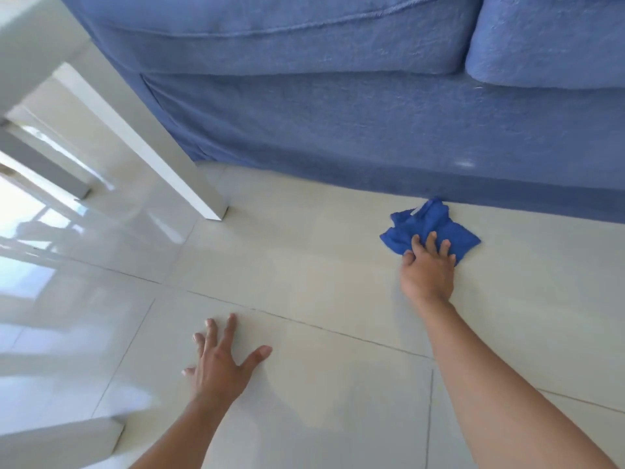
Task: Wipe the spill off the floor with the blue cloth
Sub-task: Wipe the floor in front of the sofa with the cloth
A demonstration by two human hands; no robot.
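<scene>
The pale cream tiled floor (304, 258) filling the lower frame looks glazed and glossy, mirroring window light at the left, with thin dark grout lines. The crumpled bright blue cloth (427, 228) right of centre looks soft and napped, like terry or microfibre, while the blue fabric sofa (338, 113) across the top shows a coarser, matt weave. The white table leg (142, 130) at upper left looks smooth and painted.

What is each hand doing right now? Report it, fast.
Left hand: open, flat on the tiled floor.
Right hand: open, fingers pressing the crumpled blue cloth.
</scene>
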